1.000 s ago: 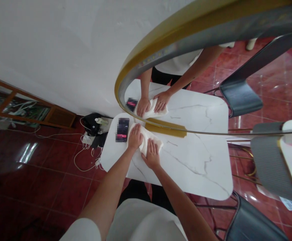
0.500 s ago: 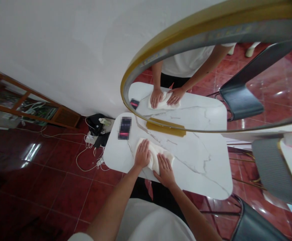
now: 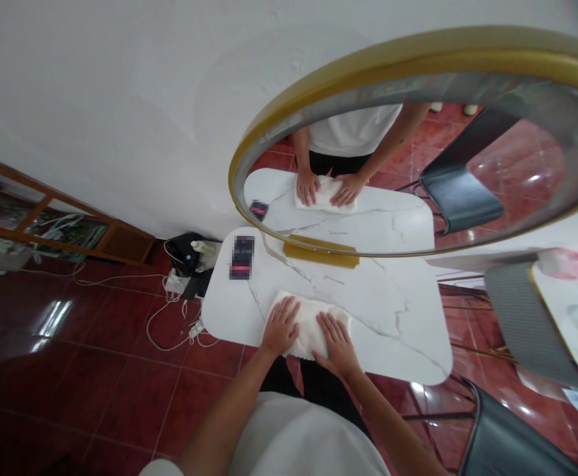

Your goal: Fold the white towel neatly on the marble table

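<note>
A folded white towel (image 3: 311,330) lies near the front edge of the white marble-patterned table (image 3: 388,317). My left hand (image 3: 282,325) rests flat on the towel's left part, fingers stretched out. On its right part lies my right hand (image 3: 337,344), palm down with the fingers extended. Neither hand is closed round the cloth. A phone-like dark object (image 3: 242,258), blurred out, lies at the table's left end. Both hands and the towel show again in the mirror (image 3: 348,228).
The mirror's gold base (image 3: 321,251) stands at the table's back. A black chair (image 3: 512,430) is at the front right, a grey chair (image 3: 532,324) and another white table (image 3: 567,297) farther right. Cables and a power strip (image 3: 196,329) lie on the red tiled floor at left.
The towel looks flatter and more spread out, and sits closer to the front edge. My hands have moved slightly apart and toward me. The head view has shifted a little.
</note>
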Motion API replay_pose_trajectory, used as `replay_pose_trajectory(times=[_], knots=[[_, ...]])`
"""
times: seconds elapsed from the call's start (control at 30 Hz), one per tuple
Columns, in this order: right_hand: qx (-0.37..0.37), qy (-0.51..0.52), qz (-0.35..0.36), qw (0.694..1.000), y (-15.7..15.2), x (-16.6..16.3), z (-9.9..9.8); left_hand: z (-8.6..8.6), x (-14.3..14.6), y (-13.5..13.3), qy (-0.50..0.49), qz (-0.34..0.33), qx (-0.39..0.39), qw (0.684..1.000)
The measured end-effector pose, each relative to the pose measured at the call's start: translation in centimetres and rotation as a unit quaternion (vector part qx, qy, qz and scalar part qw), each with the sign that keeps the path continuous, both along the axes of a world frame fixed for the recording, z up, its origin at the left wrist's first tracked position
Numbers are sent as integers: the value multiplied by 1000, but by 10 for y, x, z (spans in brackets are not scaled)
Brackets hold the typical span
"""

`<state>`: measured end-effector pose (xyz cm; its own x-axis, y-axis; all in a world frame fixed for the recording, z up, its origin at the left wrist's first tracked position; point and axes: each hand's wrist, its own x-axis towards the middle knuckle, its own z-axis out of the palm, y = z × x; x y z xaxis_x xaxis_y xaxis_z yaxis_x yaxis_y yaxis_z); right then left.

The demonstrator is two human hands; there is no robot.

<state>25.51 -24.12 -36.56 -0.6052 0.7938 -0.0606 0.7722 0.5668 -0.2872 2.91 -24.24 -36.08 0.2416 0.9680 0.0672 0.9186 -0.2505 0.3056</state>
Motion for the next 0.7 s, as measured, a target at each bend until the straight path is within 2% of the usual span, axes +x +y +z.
replay_pose_trajectory(times=[0.17, 0.37, 0.53, 0.7], knots=[[24, 1, -38, 999, 5, -32, 0, 0, -10, -3, 2, 32, -3, 999], [17, 19, -21, 999, 18, -76, 3, 0, -39, -9, 6, 72, 0, 997], [0, 27, -8, 1000, 22, -121, 6, -2, -73, -15, 26, 103, 6, 994], [-17, 51, 21, 998, 14, -161, 3, -2, -120, -23, 50, 94, -2, 994]])
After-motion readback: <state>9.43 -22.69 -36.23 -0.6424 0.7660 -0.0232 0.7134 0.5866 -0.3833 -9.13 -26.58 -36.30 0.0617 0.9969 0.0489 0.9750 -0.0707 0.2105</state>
